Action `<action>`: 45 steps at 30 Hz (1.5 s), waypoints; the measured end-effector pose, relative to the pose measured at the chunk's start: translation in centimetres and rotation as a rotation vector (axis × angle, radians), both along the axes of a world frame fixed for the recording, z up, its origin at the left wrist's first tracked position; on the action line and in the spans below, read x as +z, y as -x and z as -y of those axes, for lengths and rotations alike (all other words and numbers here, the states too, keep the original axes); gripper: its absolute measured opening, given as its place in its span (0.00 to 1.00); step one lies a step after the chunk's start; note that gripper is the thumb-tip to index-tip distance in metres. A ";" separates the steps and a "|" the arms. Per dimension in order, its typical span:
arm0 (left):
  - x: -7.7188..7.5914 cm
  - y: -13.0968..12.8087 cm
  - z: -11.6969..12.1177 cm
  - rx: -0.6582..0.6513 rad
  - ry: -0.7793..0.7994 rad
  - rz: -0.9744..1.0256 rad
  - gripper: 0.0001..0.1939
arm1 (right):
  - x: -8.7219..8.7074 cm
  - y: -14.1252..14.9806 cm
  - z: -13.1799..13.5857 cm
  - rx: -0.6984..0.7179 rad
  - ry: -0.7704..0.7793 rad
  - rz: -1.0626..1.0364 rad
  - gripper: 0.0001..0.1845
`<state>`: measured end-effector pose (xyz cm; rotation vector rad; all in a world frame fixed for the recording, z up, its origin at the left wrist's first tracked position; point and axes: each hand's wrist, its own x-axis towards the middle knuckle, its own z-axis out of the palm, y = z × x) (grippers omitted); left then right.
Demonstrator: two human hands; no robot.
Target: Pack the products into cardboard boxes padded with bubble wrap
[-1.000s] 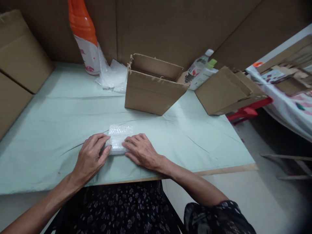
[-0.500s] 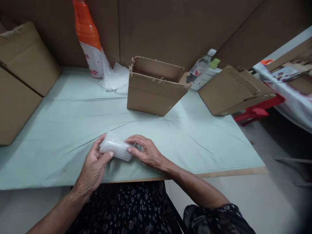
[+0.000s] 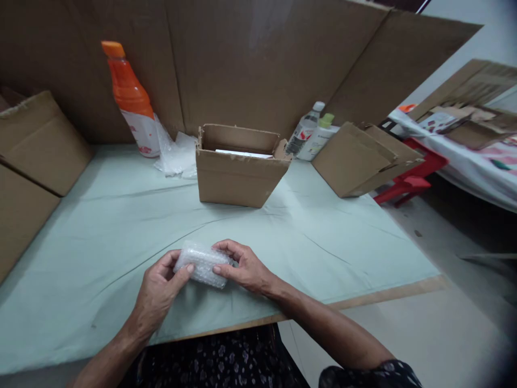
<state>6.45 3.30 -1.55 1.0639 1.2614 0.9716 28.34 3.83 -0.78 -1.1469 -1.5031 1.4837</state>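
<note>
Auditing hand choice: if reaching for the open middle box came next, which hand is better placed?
Probably the right: the right hand is nearer the middle box, roughly in front of it; the left hand is farther left. Both hold the bubble-wrap bundle.

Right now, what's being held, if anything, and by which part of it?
A bubble-wrap bundle: the left hand grips its left end, the right hand its right end.

Bubble-wrap (image 3: pixel 204 264) between fingers (image 3: pixel 182 277), carton (image 3: pixel 236 180) behind, bottle (image 3: pixel 129 91) left of carton
</note>
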 end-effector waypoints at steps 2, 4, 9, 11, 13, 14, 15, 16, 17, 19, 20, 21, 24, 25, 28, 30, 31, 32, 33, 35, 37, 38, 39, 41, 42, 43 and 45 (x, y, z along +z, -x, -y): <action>0.2 -0.4 -0.8 -0.034 -0.023 -0.002 0.21 | 0.1 -0.5 -0.1 -0.012 -0.034 0.030 0.23; 0.5 -0.9 -1.5 -0.071 -0.050 -0.001 0.20 | 0.5 -1.1 -0.2 -0.044 -0.071 0.077 0.21; 2.0 -1.5 -3.7 -0.171 -0.185 -0.030 0.20 | 3.2 -2.7 -1.4 -0.138 -0.188 0.166 0.17; 3.5 -1.5 -5.4 -0.121 -0.350 -0.104 0.21 | 5.2 -3.6 -2.2 -0.195 -0.256 0.195 0.16; 5.2 -1.7 -7.7 -0.020 -0.585 -0.213 0.21 | 7.6 -4.6 -3.2 -0.265 -0.338 0.189 0.16; 6.2 -1.9 -9.2 0.025 -0.702 -0.268 0.22 | 8.9 -5.2 -3.8 -0.302 -0.383 0.178 0.16; 7.0 -2.3 -10.7 0.056 -0.808 -0.317 0.22 | 10.2 -5.7 -4.5 -0.341 -0.432 0.171 0.17; 7.7 -2.7 -12.3 0.078 -0.892 -0.355 0.23 | 11.5 -6.1 -5.2 -0.380 -0.485 0.176 0.17; 8.3 -3.2 -13.8 0.089 -0.950 -0.387 0.25 | 12.8 -6.5 -6.0 -0.419 -0.542 0.195 0.18; 8.7 -4.1 -16.4 0.088 -1.009 -0.432 0.24 | 15.0 -7.2 -7.8 -0.481 -0.652 0.269 0.19; 8.6 -4.6 -17.3 0.085 -1.025 -0.444 0.20 | 15.9 -7.5 -8.7 -0.495 -0.695 0.310 0.20; 8.3 -5.0 -17.8 0.086 -1.040 -0.445 0.15 | 16.6 -7.7 -9.7 -0.496 -0.722 0.348 0.20; 6.7 -5.6 -17.6 0.118 -1.062 -0.395 0.04 | 18.0 -7.8 -12.7 -0.432 -0.704 0.439 0.21; 6.1 -5.7 -17.3 0.137 -1.056 -0.368 0.04 | 18.2 -7.6 -13.7 -0.398 -0.676 0.466 0.21; 4.8 -5.8 -16.3 0.171 -1.031 -0.316 0.05 | 18.4 -6.4 -16.3 -0.303 -0.576 0.572 0.17; 4.5 -5.9 -16.1 0.178 -1.038 -0.302 0.06 | 18.4 -5.1 -17.8 -0.252 -0.495 0.664 0.13; 4.4 -6.0 -16.1 0.180 -1.042 -0.298 0.06 | 18.4 -4.4 -18.5 -0.222 -0.450 0.715 0.12; 4.4 -6.0 -16.2 0.183 -1.043 -0.294 0.06 | 18.5 -3.8 -19.0 -0.191 -0.406 0.768 0.11; 4.5 -6.1 -16.2 0.188 -1.040 -0.290 0.06 | 18.6 -3.2 -19.5 -0.161 -0.365 0.826 0.10; 4.5 -6.2 -16.3 0.189 -1.021 -0.288 0.06 | 19.0 -2.3 -20.1 -0.114 -0.314 0.953 0.09; 4.6 -6.2 -16.2 0.179 -1.006 -0.297 0.06 | 19.6 -1.5 -20.6 -0.096 -0.324 1.071 0.09; 4.6 -6.2 -16.1 0.176 -1.004 -0.304 0.06 | 19.8 -1.1 -20.8 -0.098 -0.348 1.127 0.08; 4.6 -6.2 -16.0 0.174 -1.002 -0.310 0.06 | 20.1 -0.7 -21.1 -0.106 -0.382 1.180 0.08; 4.5 -6.2 -16.0 0.177 -1.002 -0.310 0.07 | 20.2 0.4 -21.8 -0.129 -0.432 1.280 0.06; 4.5 -6.3 -16.0 0.180 -0.997 -0.305 0.07 | 20.2 1.0 -22.2 -0.125 -0.431 1.320 0.05; 4.5 -6.3 -16.0 0.179 -0.990 -0.298 0.07 | 20.0 1.6 -22.7 -0.100 -0.411 1.345 0.05; 4.5 -6.4 -16.0 0.169 -0.975 -0.276 0.07 | 19.4 2.7 -23.6 -0.014 -0.340 1.357 0.05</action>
